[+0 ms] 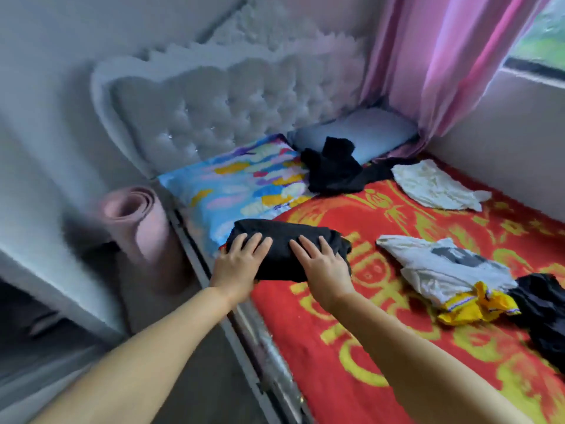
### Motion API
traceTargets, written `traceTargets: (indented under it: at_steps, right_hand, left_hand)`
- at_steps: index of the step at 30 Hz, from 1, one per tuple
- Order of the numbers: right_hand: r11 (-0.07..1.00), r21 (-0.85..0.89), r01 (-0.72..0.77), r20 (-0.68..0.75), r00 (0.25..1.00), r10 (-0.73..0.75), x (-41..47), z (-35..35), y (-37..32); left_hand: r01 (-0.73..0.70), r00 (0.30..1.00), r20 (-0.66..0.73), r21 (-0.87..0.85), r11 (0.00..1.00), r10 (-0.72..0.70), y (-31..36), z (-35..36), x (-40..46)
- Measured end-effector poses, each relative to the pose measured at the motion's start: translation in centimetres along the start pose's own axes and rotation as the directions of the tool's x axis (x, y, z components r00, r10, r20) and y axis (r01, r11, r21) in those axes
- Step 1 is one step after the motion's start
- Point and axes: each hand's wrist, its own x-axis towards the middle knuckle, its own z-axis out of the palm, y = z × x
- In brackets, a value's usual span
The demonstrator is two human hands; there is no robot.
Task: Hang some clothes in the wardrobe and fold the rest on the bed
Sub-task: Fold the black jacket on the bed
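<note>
A folded black garment [281, 237] lies near the left edge of the bed, on the red and yellow blanket [351, 316] just below a colourful pillow [238, 185]. My left hand [238, 264] presses flat on its left end, fingers straight. On its right half rests my right hand [324, 264], also with straight fingers. Loose clothes lie further off: a crumpled black piece [333, 169] by the pillows, a white garment [434, 186] at the far right, a white printed shirt [449, 267], a yellow garment [477, 307] and another black one [547, 313].
A grey pillow [376, 130] sits in the far corner under a pink curtain [443, 56]. The tufted white headboard [229, 108] stands behind the pillows. A rolled pink mat [137, 221] leans on the floor beside the bed frame [269, 356].
</note>
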Motion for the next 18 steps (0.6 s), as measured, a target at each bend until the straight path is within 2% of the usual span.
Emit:
traceTargets:
  at_steps: [2,4,7,12,18]
  right_hand:
    - [0.987,0.010,0.161,0.002,0.987,-0.161,1.6,-0.8,-6.6]
    - [0.968,0.024,0.251,0.000,0.968,-0.251,2.4,-1.4,-11.7]
    - [0.911,0.016,0.411,0.013,0.911,-0.411,2.5,-1.6,-20.2]
    - [0.813,-0.008,0.582,0.040,0.813,-0.581,0.4,-0.9,-32.4]
    - [0.746,0.017,0.666,0.072,0.743,-0.666,-2.4,0.9,-45.6]
  left_hand:
    - [0.147,0.989,0.007,0.046,0.988,-0.147,-5.5,-1.4,-4.8]
    - [0.231,0.973,-0.003,0.069,0.970,-0.232,-9.3,-2.5,-8.5]
    - [0.395,0.916,0.031,0.102,0.913,-0.399,-14.6,-4.3,-15.6]
    - [0.497,0.864,-0.008,0.166,0.852,-0.503,-20.8,-6.5,-27.1]
    - [0.563,0.817,0.019,0.193,0.804,-0.576,-28.0,-7.2,-38.2]
